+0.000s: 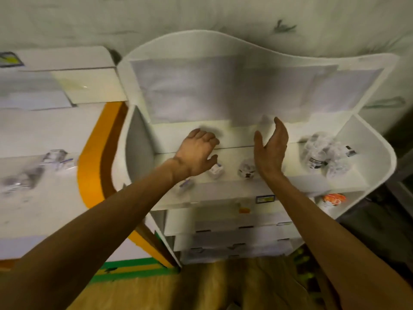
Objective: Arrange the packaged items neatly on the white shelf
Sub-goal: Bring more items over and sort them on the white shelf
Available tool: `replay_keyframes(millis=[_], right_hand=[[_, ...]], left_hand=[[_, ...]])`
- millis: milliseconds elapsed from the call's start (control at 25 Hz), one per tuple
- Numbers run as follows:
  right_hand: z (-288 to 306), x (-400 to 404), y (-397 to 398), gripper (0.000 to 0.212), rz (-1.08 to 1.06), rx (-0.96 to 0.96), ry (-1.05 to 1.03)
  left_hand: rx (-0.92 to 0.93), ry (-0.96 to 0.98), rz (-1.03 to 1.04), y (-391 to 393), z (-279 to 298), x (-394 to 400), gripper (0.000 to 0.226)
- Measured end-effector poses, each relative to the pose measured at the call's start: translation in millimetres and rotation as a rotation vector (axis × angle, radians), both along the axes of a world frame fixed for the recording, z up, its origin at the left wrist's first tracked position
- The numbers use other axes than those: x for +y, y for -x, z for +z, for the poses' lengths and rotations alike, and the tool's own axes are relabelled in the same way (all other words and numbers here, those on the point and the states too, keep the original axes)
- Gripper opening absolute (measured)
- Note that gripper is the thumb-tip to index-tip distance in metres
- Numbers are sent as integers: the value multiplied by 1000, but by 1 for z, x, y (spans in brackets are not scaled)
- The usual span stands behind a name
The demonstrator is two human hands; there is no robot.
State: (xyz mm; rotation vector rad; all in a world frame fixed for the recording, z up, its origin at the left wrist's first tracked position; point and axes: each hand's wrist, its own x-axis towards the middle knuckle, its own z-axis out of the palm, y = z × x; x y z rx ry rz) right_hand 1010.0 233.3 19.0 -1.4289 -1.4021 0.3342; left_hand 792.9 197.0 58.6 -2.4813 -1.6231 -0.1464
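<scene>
The white shelf (368, 153) stands before me with a curved back and side walls. On its top board lie small clear-wrapped packaged items: one (215, 170) under my left thumb, one (246, 170) between my hands, one (186, 184) near the front edge, and a pile (324, 155) at the right. My left hand (197, 153) hovers palm down with curled fingers just above the left packet, holding nothing that I can see. My right hand (271, 148) is held edge-on with fingers straight and apart, empty, to the right of the middle packet. The frame is blurred.
An orange-and-white packet (333, 200) lies on a lower shelf level at the right. White drawers (223, 224) sit below the top board. A white counter (44, 135) with an orange band and more wrapped items (55, 157) stands to the left.
</scene>
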Motion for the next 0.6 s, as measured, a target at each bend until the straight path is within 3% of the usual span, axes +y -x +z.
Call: replay_keyframes(millis=[360, 480, 600], right_hand=[[74, -111, 253, 66, 257, 96, -221], [91, -150, 330, 64, 351, 85, -283], [97, -173, 381, 66, 407, 47, -274]], left_hand=[[-126, -475, -86, 192, 78, -138, 46], [-183, -486, 9, 268, 77, -187, 51], [-113, -386, 178, 337, 60, -224, 54]])
